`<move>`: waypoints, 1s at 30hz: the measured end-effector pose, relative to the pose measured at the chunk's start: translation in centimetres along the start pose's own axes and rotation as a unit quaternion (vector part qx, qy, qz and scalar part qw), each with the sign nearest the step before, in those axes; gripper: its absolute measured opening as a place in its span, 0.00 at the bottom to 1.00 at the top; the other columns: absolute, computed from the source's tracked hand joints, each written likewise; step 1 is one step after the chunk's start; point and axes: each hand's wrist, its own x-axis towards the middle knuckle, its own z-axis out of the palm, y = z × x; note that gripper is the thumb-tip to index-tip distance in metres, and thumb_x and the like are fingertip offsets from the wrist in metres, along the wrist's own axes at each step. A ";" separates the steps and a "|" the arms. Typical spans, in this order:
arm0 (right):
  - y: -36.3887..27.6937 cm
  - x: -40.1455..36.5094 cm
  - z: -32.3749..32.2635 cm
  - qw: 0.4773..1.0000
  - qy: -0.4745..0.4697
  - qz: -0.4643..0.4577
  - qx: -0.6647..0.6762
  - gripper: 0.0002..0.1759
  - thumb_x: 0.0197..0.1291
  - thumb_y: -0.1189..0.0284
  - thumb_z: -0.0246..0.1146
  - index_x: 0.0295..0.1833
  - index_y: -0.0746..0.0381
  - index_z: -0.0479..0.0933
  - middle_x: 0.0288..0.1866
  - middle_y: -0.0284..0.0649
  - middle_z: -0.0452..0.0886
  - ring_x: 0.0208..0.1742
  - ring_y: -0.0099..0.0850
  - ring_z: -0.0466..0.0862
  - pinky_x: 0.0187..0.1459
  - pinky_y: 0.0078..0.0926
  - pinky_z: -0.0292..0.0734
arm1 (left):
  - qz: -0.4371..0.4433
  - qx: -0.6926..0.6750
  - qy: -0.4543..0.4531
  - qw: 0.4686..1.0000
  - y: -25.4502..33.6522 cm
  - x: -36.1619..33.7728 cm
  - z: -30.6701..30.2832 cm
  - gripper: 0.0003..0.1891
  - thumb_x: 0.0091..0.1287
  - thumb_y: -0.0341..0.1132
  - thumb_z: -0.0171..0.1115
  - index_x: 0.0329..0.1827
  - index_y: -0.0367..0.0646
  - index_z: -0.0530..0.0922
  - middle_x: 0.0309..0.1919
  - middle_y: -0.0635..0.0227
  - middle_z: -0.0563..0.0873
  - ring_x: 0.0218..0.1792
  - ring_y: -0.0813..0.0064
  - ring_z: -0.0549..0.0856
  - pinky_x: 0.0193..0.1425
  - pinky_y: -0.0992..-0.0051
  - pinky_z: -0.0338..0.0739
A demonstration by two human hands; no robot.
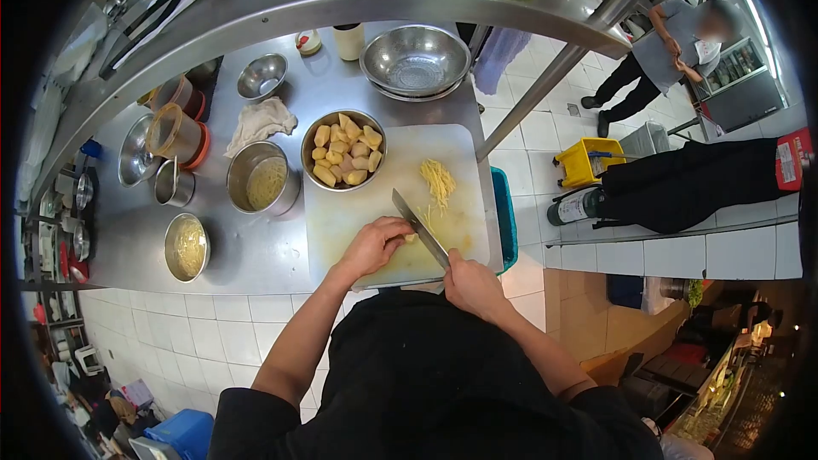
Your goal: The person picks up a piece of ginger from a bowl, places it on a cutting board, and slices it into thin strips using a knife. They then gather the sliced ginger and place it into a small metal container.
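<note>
On the white cutting board (341,213), my left hand (375,247) has its fingers closed on a small pale yellow piece (411,238). My right hand (474,285) is wrapped round the handle of a knife (420,228), whose blade lies just right of that piece and points up and to the left. Thin yellow strips (438,181) form a small pile beyond the knife, with a few loose strips nearer the blade. A metal bowl of peeled yellow chunks (348,150) stands at the board's upper left corner.
Left of the board are a pot with shreds (266,183), a smaller bowl (187,247) and a cloth (261,125). Large metal bowls (415,60) stand behind. A shelf edge (341,2) and slanted post (545,94) frame the far side. A person (656,51) stands at upper right.
</note>
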 end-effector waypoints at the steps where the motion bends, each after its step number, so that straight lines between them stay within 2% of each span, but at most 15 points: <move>1: -0.1 -0.1 0.0 1.000 0.006 -0.009 -0.009 0.11 0.77 0.72 0.60 0.54 0.70 0.75 0.35 0.66 0.90 0.39 0.69 0.91 0.46 0.71 0.85 | 0.016 -0.007 0.035 0.999 0.3 -0.2 0.2 0.11 0.74 0.25 0.73 0.58 0.41 0.91 0.59 0.57 0.94 0.59 0.52 0.91 0.66 0.56 0.88; 2: -0.2 -0.2 0.0 1.000 0.012 -0.017 -0.017 0.10 0.78 0.72 0.60 0.53 0.70 0.74 0.33 0.65 0.89 0.37 0.68 0.91 0.44 0.70 0.84 | 0.016 -0.008 0.033 0.999 0.6 -0.5 0.4 0.11 0.74 0.25 0.73 0.58 0.41 0.91 0.59 0.57 0.94 0.59 0.52 0.91 0.66 0.56 0.88; 4: -0.1 -0.2 0.2 0.999 0.017 -0.019 -0.022 0.10 0.78 0.72 0.60 0.52 0.70 0.74 0.32 0.64 0.89 0.37 0.67 0.91 0.44 0.69 0.84 | -0.020 -0.042 0.089 0.995 1.4 -0.8 0.7 0.10 0.75 0.27 0.73 0.57 0.40 0.91 0.58 0.57 0.94 0.61 0.52 0.91 0.66 0.58 0.88; 10: -0.3 0.2 0.9 0.999 0.001 -0.019 -0.043 0.12 0.76 0.72 0.61 0.57 0.69 0.74 0.34 0.60 0.91 0.39 0.64 0.93 0.44 0.66 0.87 | 0.012 0.000 0.120 0.993 0.7 -0.9 3.0 0.08 0.76 0.27 0.73 0.55 0.40 0.91 0.58 0.58 0.94 0.60 0.50 0.91 0.65 0.58 0.88; 14: 0.0 0.8 1.5 0.999 0.017 -0.026 -0.035 0.12 0.76 0.72 0.61 0.57 0.69 0.73 0.34 0.59 0.91 0.39 0.63 0.94 0.43 0.66 0.87 | 0.045 0.020 0.111 0.993 0.4 -0.5 2.7 0.07 0.75 0.26 0.72 0.53 0.40 0.90 0.56 0.59 0.93 0.59 0.51 0.91 0.65 0.58 0.88; 16: -0.8 0.5 0.5 0.999 0.016 -0.032 -0.032 0.12 0.76 0.72 0.60 0.57 0.69 0.73 0.34 0.60 0.92 0.39 0.63 0.94 0.43 0.66 0.87 | 0.098 0.071 0.066 0.990 0.4 -0.5 2.2 0.06 0.74 0.25 0.72 0.51 0.39 0.89 0.56 0.60 0.93 0.59 0.52 0.90 0.64 0.57 0.89; 19: -1.7 -0.3 -0.8 0.999 0.010 -0.029 -0.031 0.13 0.76 0.72 0.60 0.58 0.69 0.73 0.35 0.60 0.92 0.39 0.62 0.94 0.43 0.65 0.87 | 0.114 0.059 0.060 0.990 0.4 -0.5 2.0 0.05 0.73 0.24 0.71 0.50 0.37 0.87 0.56 0.60 0.92 0.59 0.52 0.89 0.64 0.58 0.88; 22: -1.5 -0.3 -0.6 0.999 0.002 -0.018 -0.038 0.13 0.77 0.73 0.60 0.59 0.69 0.72 0.35 0.60 0.92 0.39 0.63 0.94 0.43 0.65 0.87 | 0.075 0.039 0.071 0.994 0.3 -0.4 2.0 0.05 0.73 0.24 0.71 0.49 0.37 0.87 0.56 0.60 0.92 0.59 0.53 0.89 0.64 0.58 0.88; 26: -1.2 -0.3 -0.1 0.999 0.006 -0.023 -0.045 0.12 0.77 0.74 0.59 0.59 0.70 0.73 0.36 0.61 0.92 0.40 0.63 0.94 0.43 0.65 0.87 | 0.069 0.027 0.074 0.994 0.1 -0.4 2.0 0.05 0.73 0.24 0.71 0.49 0.37 0.86 0.55 0.60 0.92 0.59 0.53 0.89 0.63 0.59 0.87; 30: -1.5 -0.5 -0.5 0.999 0.000 -0.018 -0.046 0.11 0.77 0.75 0.58 0.58 0.70 0.72 0.35 0.62 0.92 0.40 0.64 0.94 0.43 0.65 0.88 | 0.105 0.052 0.058 0.991 -0.2 -0.2 1.7 0.05 0.73 0.23 0.71 0.48 0.37 0.85 0.56 0.60 0.92 0.60 0.53 0.89 0.63 0.58 0.88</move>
